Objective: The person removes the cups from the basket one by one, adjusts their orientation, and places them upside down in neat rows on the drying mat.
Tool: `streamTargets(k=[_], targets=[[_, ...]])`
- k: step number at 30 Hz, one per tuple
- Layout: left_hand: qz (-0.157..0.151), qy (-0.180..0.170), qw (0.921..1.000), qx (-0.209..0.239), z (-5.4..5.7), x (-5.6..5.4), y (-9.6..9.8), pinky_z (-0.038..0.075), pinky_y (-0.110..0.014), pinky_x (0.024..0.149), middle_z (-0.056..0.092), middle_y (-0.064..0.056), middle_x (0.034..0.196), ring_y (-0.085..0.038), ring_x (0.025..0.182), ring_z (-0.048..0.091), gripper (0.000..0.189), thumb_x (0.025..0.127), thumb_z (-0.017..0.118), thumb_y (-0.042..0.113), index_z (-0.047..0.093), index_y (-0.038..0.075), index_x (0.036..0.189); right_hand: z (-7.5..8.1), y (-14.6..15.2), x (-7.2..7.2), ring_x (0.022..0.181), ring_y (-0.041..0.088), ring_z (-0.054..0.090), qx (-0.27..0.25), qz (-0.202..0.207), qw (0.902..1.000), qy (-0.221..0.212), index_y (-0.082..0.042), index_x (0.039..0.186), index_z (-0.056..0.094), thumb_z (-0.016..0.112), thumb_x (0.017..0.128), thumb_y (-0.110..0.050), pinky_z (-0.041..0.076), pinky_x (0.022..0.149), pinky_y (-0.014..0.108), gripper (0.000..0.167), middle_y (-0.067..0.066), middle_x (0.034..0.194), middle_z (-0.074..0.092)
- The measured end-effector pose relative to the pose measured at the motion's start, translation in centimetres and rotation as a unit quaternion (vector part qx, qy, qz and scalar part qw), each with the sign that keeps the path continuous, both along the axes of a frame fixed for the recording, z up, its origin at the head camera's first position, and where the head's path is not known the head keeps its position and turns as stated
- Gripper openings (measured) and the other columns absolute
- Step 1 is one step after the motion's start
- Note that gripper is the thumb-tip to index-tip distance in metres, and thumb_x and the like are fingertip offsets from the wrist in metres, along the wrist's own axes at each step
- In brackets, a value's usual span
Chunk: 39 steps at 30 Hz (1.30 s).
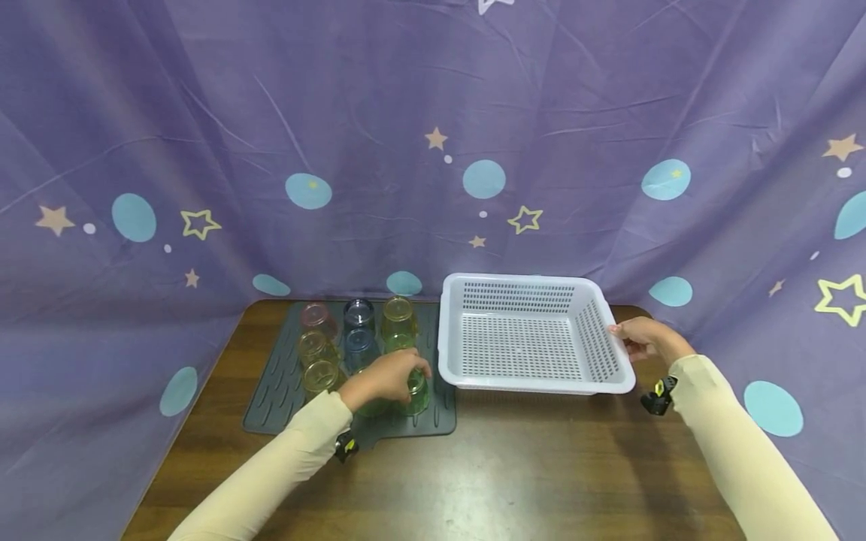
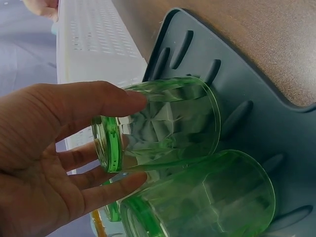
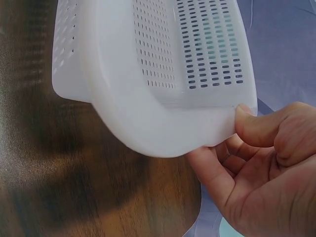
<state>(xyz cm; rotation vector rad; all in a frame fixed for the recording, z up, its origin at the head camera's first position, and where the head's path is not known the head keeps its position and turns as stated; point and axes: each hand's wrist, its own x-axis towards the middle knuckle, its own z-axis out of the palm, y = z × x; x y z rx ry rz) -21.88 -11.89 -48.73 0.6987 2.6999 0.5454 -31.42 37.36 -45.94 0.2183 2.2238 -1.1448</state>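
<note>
My left hand (image 1: 392, 376) holds a clear green glass (image 2: 163, 123), thumb along one side and fingers round the other. The glass is upside down, its rim at the dark grey drying mat (image 1: 271, 409). Close beside it stands a second green glass (image 2: 212, 197), also mouth down. With thumb on top and fingers beneath, my right hand (image 1: 643, 338) grips the right rim of a white perforated plastic basket (image 1: 521, 387). The basket's inside shows only its slotted floor and walls.
More upturned glasses stand in rows on the mat: a pink one (image 1: 318, 319), a dark blue one (image 1: 358, 314), a blue one (image 1: 361, 349) and several yellowish ones, including one (image 1: 399, 315) at the back. A purple curtain (image 1: 379, 98) hangs behind the wooden table (image 1: 473, 481).
</note>
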Motion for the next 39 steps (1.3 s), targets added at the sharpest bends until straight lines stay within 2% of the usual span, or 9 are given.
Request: streamTargets(k=[7, 13, 19, 27, 36, 39], targets=[[0.003, -0.003, 1.0, 0.003, 0.34, -0.01, 0.05, 0.056, -0.041, 0.079, 0.062, -0.004, 0.105, -0.019, 0.094, 0.059, 0.057, 0.059, 0.085, -0.008, 0.074, 0.013, 0.112, 0.56, 0.04, -0.33, 0.073, 0.011, 0.068, 0.014, -0.001, 0.9999, -0.001, 0.016, 0.127, 0.049, 0.037, 0.11, -0.024, 0.06, 0.069, 0.03, 0.045, 0.003, 0.084, 0.071], [0.006, -0.002, 0.9999, 0.011, 0.23, 0.0, 0.04, 0.056, -0.04, 0.079, 0.061, -0.004, 0.105, -0.019, 0.093, 0.058, 0.058, 0.06, 0.085, -0.008, 0.074, 0.013, 0.112, 0.8, 0.21, -0.54, 0.074, 0.011, 0.071, 0.007, 0.003, 0.9999, -0.013, 0.015, 0.126, 0.048, 0.035, 0.111, -0.023, 0.061, 0.07, 0.031, 0.043, 0.002, 0.082, 0.071], [0.001, 0.002, 1.0, 0.008, 0.36, 0.1, 0.08, 0.056, -0.042, 0.081, 0.061, -0.004, 0.105, -0.021, 0.095, 0.06, 0.057, 0.06, 0.084, -0.007, 0.074, 0.012, 0.113, 0.48, 0.41, -0.02, 0.072, 0.011, 0.07, -0.001, -0.001, 1.0, -0.008, 0.015, 0.12, 0.052, 0.036, 0.11, -0.021, 0.061, 0.069, 0.032, 0.041, 0.003, 0.081, 0.071], [0.005, 0.013, 0.9999, 0.002, 0.72, 0.18, -0.08, 0.057, -0.042, 0.082, 0.062, -0.005, 0.108, -0.022, 0.097, 0.061, 0.058, 0.06, 0.084, -0.008, 0.074, 0.013, 0.113, 0.17, 0.21, 0.42, 0.073, 0.01, 0.07, -0.024, -0.006, 0.9997, 0.007, 0.019, 0.129, 0.045, 0.038, 0.11, -0.02, 0.061, 0.069, 0.032, 0.045, 0.001, 0.081, 0.072], [0.003, 0.027, 0.9994, -0.02, 0.25, 0.57, 0.03, 0.057, -0.044, 0.078, 0.062, -0.006, 0.111, -0.025, 0.101, 0.063, 0.063, 0.06, 0.088, -0.003, 0.072, 0.012, 0.119, 0.12, 0.31, 0.34, 0.072, 0.01, 0.07, -0.025, -0.008, 0.9996, -0.005, 0.013, 0.12, 0.053, 0.041, 0.109, -0.021, 0.062, 0.07, 0.032, 0.038, 0.001, 0.08, 0.071], [0.006, 0.032, 0.999, -0.03, 0.51, 0.72, 0.13, 0.057, -0.045, 0.079, 0.063, -0.005, 0.115, -0.026, 0.105, 0.063, 0.064, 0.062, 0.09, 0.002, 0.071, 0.015, 0.122, 0.18, 0.14, 0.32, 0.073, 0.011, 0.071, -0.027, -0.007, 0.9996, -0.008, 0.011, 0.118, 0.056, 0.043, 0.108, -0.022, 0.062, 0.071, 0.032, 0.036, 0.0, 0.08, 0.072]])
